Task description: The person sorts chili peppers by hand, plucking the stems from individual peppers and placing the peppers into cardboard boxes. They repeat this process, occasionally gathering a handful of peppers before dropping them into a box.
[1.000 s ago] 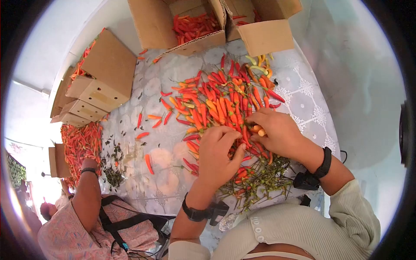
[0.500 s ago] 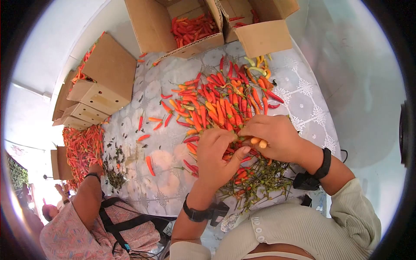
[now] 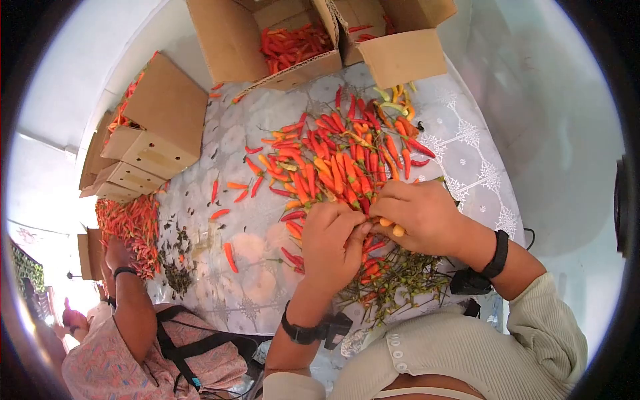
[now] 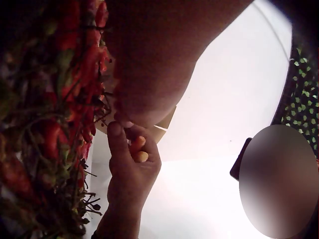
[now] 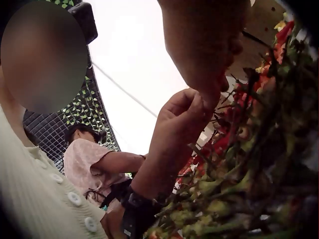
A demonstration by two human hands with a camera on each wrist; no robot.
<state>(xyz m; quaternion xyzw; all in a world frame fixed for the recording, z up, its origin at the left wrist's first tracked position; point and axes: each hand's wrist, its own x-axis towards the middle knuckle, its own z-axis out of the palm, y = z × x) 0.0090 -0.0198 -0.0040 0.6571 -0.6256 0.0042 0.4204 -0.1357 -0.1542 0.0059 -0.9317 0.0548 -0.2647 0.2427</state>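
Observation:
My right hand [image 3: 420,217] curls round orange chili peppers [image 3: 398,231], whose blunt ends stick out between its fingers; they also show in the left wrist view [image 4: 141,156]. My left hand [image 3: 333,240] meets it fingertip to fingertip, thumb and forefinger pinching at a chili pepper that the fingers mostly hide. In the right wrist view the left hand [image 5: 177,124] has its fingers bent and its thumb pressed to the right hand. Under and beyond both hands spreads a heap of red and orange chili peppers [image 3: 327,157]. Green stems [image 3: 400,287] are piled just below the hands.
Cardboard boxes [image 3: 413,59] holding red chilies stand at the far edge, another box [image 3: 167,120] at the left. Yellow chilies [image 3: 400,100] lie at the back right of the patterned tablecloth [image 3: 470,160]. At left, another person's arm [image 3: 130,300] reaches to a big chili pile [image 3: 123,223].
My left hand has moved right, closing the gap to the right hand, and its thumb and forefinger have come together. The right hand stays round the orange chilies, turned slightly.

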